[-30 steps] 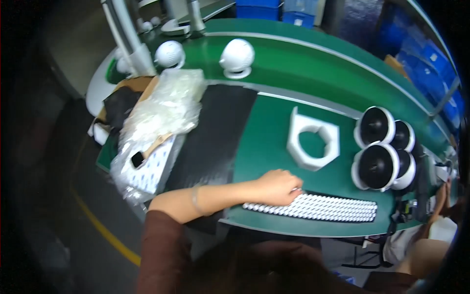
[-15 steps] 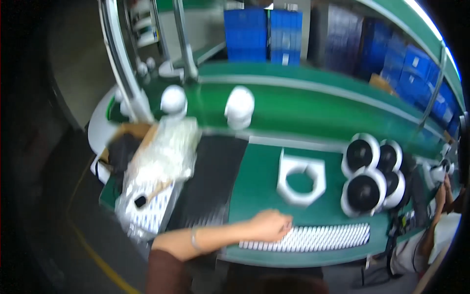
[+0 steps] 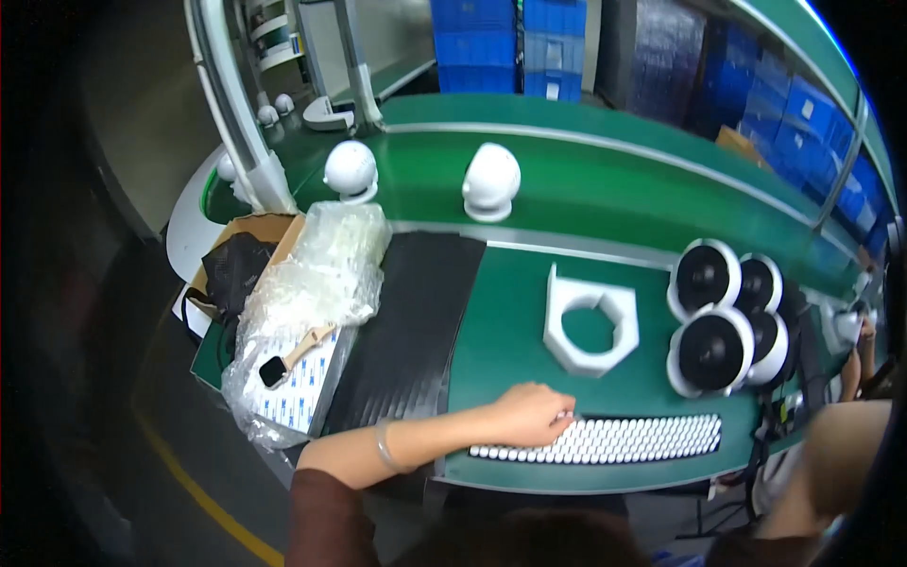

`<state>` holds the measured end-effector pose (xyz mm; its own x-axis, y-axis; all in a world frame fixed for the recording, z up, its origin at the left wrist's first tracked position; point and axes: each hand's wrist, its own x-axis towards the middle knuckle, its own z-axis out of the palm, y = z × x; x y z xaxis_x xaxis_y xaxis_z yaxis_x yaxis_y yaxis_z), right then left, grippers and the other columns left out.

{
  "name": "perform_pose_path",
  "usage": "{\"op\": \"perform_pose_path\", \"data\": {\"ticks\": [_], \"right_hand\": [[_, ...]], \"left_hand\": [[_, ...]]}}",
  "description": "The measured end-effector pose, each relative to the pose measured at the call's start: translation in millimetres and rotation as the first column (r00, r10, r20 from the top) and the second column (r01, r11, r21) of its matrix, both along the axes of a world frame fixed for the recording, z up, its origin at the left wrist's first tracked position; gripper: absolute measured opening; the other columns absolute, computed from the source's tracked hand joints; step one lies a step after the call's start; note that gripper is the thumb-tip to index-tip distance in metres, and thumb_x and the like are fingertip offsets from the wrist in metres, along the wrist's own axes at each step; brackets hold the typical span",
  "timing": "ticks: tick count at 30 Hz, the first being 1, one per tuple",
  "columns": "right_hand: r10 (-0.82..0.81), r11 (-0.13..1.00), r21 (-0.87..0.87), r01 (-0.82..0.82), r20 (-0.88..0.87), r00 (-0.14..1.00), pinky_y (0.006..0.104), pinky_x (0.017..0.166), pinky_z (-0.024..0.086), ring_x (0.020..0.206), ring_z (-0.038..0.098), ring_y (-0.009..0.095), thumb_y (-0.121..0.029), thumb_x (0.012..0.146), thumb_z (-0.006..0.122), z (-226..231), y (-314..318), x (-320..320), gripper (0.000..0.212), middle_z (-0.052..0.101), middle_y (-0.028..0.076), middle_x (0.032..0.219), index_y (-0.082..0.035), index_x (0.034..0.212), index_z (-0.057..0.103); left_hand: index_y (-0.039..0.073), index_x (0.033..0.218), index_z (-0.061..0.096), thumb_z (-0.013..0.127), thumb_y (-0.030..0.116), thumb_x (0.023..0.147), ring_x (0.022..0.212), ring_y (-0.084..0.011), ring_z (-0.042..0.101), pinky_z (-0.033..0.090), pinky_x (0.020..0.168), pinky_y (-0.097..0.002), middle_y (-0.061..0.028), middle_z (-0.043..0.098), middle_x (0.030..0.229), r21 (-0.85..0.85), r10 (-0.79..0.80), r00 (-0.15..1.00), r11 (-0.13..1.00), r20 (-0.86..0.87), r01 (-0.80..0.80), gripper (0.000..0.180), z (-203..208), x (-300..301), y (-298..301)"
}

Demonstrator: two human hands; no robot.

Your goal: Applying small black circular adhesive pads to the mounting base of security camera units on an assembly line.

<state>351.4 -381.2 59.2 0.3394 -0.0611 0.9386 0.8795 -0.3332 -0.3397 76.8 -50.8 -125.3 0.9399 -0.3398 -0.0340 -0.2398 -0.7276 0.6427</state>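
Rows of small white pieces (image 3: 647, 440) are sitting close-packed on a dark base near the front edge of the green bench (image 3: 505, 321), forming one long strip. The person's left hand (image 3: 531, 416) is resting over the strip's left part, knuckles up. Its fingers are lying bent inward and together, tips down by the white pieces; I cannot tell whether they are clamping one. A pale bracelet (image 3: 383, 448) is circling that wrist. The person's right forearm (image 3: 820, 472) is showing at the lower right, but its hand is falling outside my view, so I cannot tell how those fingers are standing.

Beyond the strip, a white angular block (image 3: 588, 363) with a round opening is lying flat on the bench. To its right, four white housings (image 3: 710, 352) are standing clustered, their round black faces showing. On the left, a black mat (image 3: 406, 312) is covering part of the bench. Beside it, clear plastic wrapping (image 3: 326, 255) is lying crumpled over a blue-printed white sheet (image 3: 300, 397), and a tan-strapped watch (image 3: 273, 370) is lying on top. A cardboard box (image 3: 286, 242) is holding a dark bag (image 3: 236, 269). Behind the bench, two rounded white units (image 3: 491, 180) are standing apart on a green belt (image 3: 605, 194).
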Motion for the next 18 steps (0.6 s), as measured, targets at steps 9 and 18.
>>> {"op": "perform_pose_path", "data": {"ticks": [9, 18], "right_hand": [[0.122, 0.819, -0.474, -0.323, -0.406, 0.906, 0.0424, 0.094, 0.033, 0.118, 0.031, 0.041, -0.033, 0.055, 0.077, -115, 371, -34, 0.099, 0.030, 0.029, 0.126, -0.002, 0.129, 0.020], [-0.048, 0.878, -0.471, -0.080, -0.255, 0.966, 0.0446, 0.088, 0.036, 0.113, 0.032, 0.039, -0.026, 0.046, 0.077, -182, 411, 5, 0.096, 0.027, 0.023, 0.124, -0.005, 0.124, 0.025]], "left_hand": [[0.001, 0.074, 0.054, 0.047, 0.033, 0.081, 0.058, -0.0376, 0.056, 0.045, 0.054, -0.0471, -0.0195, 0.056, 0.059, -0.005, -0.052, 0.998, 0.999, -0.028, 0.052, 0.034, -13, -1, 5], [0.002, 0.077, 0.053, 0.047, 0.034, 0.082, 0.045, -0.0341, 0.053, 0.043, 0.042, -0.0448, -0.0150, 0.052, 0.049, -0.022, -0.065, 0.995, 0.998, 0.078, 0.067, 0.032, -20, -3, 4]]}}
